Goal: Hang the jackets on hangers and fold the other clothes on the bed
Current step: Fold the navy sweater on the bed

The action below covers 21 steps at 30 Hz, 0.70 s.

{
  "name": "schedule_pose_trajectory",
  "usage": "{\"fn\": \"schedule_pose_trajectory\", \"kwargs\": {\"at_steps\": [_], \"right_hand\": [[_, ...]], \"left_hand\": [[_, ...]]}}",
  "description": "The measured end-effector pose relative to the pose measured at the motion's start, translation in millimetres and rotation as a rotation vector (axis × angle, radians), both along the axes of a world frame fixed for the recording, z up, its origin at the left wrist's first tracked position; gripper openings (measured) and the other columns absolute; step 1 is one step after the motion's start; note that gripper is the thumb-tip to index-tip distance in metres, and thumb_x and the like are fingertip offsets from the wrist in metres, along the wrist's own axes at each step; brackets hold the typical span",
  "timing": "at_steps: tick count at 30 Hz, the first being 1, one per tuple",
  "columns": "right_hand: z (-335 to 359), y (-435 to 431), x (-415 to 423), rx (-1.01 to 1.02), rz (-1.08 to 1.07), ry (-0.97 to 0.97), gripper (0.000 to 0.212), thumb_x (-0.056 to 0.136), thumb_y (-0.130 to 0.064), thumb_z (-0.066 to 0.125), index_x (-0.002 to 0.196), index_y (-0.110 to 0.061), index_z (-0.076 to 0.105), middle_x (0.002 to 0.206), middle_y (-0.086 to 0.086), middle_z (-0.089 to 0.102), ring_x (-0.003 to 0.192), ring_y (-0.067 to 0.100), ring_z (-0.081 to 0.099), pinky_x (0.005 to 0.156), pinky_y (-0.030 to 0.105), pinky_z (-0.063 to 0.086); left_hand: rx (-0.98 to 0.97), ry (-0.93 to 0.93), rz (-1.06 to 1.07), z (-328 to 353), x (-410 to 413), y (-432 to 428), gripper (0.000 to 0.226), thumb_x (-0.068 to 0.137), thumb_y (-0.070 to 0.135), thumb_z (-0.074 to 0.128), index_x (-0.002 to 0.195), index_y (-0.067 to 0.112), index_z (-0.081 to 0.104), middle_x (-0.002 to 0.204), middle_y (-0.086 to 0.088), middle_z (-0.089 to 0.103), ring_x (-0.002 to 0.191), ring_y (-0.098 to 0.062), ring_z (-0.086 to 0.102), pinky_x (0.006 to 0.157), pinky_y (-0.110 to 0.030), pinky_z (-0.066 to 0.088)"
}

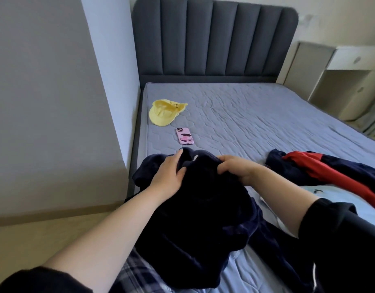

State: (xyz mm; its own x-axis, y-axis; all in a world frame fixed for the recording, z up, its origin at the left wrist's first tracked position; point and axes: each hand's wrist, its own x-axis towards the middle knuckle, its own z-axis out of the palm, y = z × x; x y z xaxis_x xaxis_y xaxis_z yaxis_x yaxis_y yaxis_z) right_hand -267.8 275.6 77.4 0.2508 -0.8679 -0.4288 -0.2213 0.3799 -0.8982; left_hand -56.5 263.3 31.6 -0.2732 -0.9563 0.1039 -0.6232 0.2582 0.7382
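We have the dark navy garment point(193, 208) at lower centre, on the bed point(256, 115).
Soft, thick and floppy, we judge; best taken at collar or shoulders. Our right hand point(235, 169) bunches its top edge in curled fingers; our left hand point(171, 175) lies flat on it, fingers straight.

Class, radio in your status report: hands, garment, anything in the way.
Left hand rests on dark navy garment. Right hand grips its top. Pink phone lies just beyond.

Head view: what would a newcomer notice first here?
Nearest the camera, a dark navy garment lies on the bed; the left hand rests on it and the right hand grips it. A yellow cap and pink phone lie beyond, left. A red-and-navy garment sprawls to the right.
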Motion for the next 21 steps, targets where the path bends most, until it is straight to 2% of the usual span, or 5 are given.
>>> {"fn": "schedule_pose_trajectory", "kwargs": {"at_steps": [6, 10, 14, 17, 21], "right_hand": [[93, -2, 13, -0.109, 0.354, 0.070, 0.038, 0.058, 0.003, 0.039, 0.066, -0.015, 0.072, 0.056, 0.003, 0.063, 0.046, 0.013, 0.061, 0.043, 0.018, 0.047], [129, -3, 27, -0.189, 0.486, 0.162, 0.044, 0.061, 0.004, 0.039, 0.072, -0.018, 0.075, 0.061, 0.002, 0.065, 0.049, 0.012, 0.062, 0.044, 0.018, 0.047], [143, -18, 40, -0.408, 0.070, 0.390, 0.031, 0.067, 0.005, 0.043, 0.070, -0.014, 0.067, 0.058, 0.005, 0.060, 0.049, 0.017, 0.057, 0.046, 0.020, 0.045], [142, -29, 45, -0.594, -0.144, 0.666, 0.022, 0.075, 0.002, 0.046, 0.072, -0.003, 0.067, 0.062, 0.008, 0.054, 0.057, 0.021, 0.050, 0.051, 0.021, 0.039], [143, -34, 56, -0.679, -0.142, 0.916, 0.010, 0.074, -0.003, 0.047, 0.070, -0.004, 0.057, 0.067, 0.010, 0.053, 0.062, 0.025, 0.051, 0.055, 0.026, 0.038]], "left_hand": [[-0.016, 0.030, -0.308, 93, -9, -12, 0.061, 0.091, 0.000, 0.053, 0.148, 0.010, 0.031, 0.143, -0.010, 0.045, 0.133, -0.018, 0.041, 0.112, -0.027, 0.028], [0.113, -0.137, -0.387, 123, -4, -14, 0.032, 0.091, -0.004, 0.045, 0.121, -0.002, 0.055, 0.115, -0.016, 0.062, 0.101, -0.018, 0.055, 0.091, -0.031, 0.043], [-0.051, -0.188, -0.050, 132, 14, -24, 0.023, 0.087, 0.010, 0.053, 0.065, 0.013, 0.052, 0.068, -0.002, 0.054, 0.065, -0.016, 0.048, 0.056, -0.025, 0.036], [-0.313, -0.243, 0.456, 153, 45, -32, 0.012, 0.082, 0.015, 0.052, 0.071, 0.020, 0.052, 0.075, 0.000, 0.057, 0.070, -0.025, 0.053, 0.052, -0.027, 0.031], [-0.487, -0.336, 0.636, 203, 66, -38, 0.022, 0.075, 0.000, 0.045, 0.082, 0.016, 0.060, 0.083, -0.005, 0.062, 0.075, -0.030, 0.056, 0.060, -0.031, 0.043]]}}
